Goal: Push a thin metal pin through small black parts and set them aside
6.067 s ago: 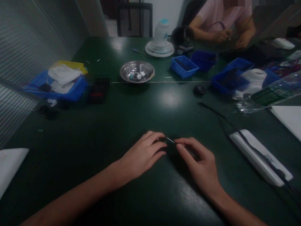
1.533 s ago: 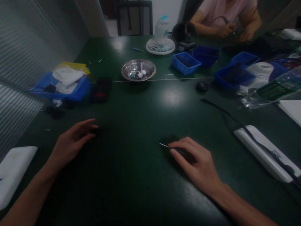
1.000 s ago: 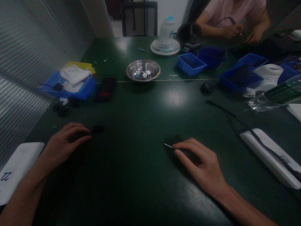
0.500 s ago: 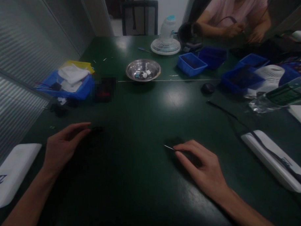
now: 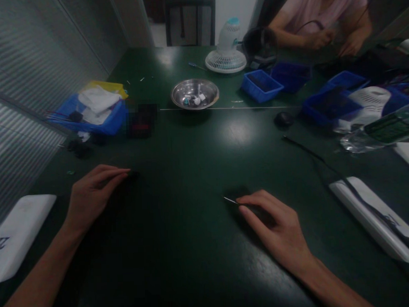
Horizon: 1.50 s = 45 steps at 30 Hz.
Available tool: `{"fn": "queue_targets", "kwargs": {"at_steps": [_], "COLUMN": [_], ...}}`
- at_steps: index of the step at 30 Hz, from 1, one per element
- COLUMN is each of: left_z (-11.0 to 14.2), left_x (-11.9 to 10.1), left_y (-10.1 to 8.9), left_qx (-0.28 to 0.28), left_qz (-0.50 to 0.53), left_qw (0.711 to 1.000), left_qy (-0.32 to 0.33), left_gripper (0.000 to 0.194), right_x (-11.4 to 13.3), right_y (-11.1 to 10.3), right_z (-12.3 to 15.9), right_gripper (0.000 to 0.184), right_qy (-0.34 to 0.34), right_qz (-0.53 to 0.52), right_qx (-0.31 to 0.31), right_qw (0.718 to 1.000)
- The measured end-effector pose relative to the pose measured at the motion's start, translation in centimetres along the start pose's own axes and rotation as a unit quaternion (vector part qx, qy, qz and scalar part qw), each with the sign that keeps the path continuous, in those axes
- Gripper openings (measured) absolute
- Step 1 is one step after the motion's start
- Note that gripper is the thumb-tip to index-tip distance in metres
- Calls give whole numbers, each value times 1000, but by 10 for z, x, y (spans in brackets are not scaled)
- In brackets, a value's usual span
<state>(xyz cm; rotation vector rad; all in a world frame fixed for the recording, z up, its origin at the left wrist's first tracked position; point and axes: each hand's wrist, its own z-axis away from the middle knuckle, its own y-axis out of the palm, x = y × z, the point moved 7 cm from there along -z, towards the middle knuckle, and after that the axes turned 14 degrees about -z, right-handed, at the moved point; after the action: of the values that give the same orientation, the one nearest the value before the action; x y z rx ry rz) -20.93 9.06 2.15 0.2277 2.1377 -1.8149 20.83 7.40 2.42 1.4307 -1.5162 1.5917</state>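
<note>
My left hand [image 5: 92,193] hovers over the left part of the dark green table [image 5: 187,243], thumb and forefinger pinched together. At its fingertips is a small dark spot, too dim to tell whether it is an object or shadow. On the right, my right hand [image 5: 272,227] is closed around a thin, pointed metal rod [image 5: 230,200]. The rod's bright tip points left, and the rest of it is hidden inside the fingers. A small greenish piece [image 5: 70,172] lies on the table behind my left wrist.
A steel bowl [image 5: 176,100] with small white and blue parts stands mid-table. Blue bins [image 5: 263,93], a white fan [image 5: 226,61], a mouse [image 5: 284,119] and a bottle [image 5: 384,127] are beyond. White blocks [image 5: 22,236] flank both arms. A co-worker [image 5: 321,28] sits at far right.
My left hand has shifted slightly right, and its thumb and forefinger have come closer together. My right hand keeps the rod in nearly the same place.
</note>
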Motion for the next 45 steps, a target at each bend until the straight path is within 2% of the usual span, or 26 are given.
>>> {"fn": "queue_targets", "kwargs": {"at_steps": [4, 10, 14, 16, 18, 24, 27, 34, 45], "left_z": [1, 3, 3, 4, 6, 28, 37, 40, 39], "left_x": [0, -5, -20, -39, -69, -175, -199, -194, -194], "left_y": [0, -2, 5, 10, 19, 59, 74, 84, 84], "left_qx": [1, 10, 30, 33, 47, 168, 196, 220, 215], "left_qz": [-4, -33, -19, 8, 42, 142, 173, 193, 189], "left_qw": [1000, 999, 998, 995, 989, 933, 915, 912, 913], "left_qy": [-4, 23, 61, 93, 136, 285, 306, 287, 291], "left_gripper": [31, 34, 33, 31, 28, 21, 19, 37, 36], "right_x": [0, -1, 1, 2, 2, 7, 9, 9, 8], "right_y": [-1, -1, -1, -1, -1, 0, 1, 9, 16], "right_z": [-1, -2, -2, -2, -2, -1, -1, -1, -1], "right_gripper": [14, 15, 15, 15, 15, 12, 11, 13, 15], "right_qy": [3, 5, 2, 1, 0, -17, -27, -31, -18], "right_qz": [0, -8, -8, -8, -8, -6, -11, -20, 6], "right_qx": [-1, 4, -1, -3, -1, 4, 7, 49, 83], "right_qw": [1000, 1000, 1000, 1000, 1000, 1000, 1000, 998, 996]}}
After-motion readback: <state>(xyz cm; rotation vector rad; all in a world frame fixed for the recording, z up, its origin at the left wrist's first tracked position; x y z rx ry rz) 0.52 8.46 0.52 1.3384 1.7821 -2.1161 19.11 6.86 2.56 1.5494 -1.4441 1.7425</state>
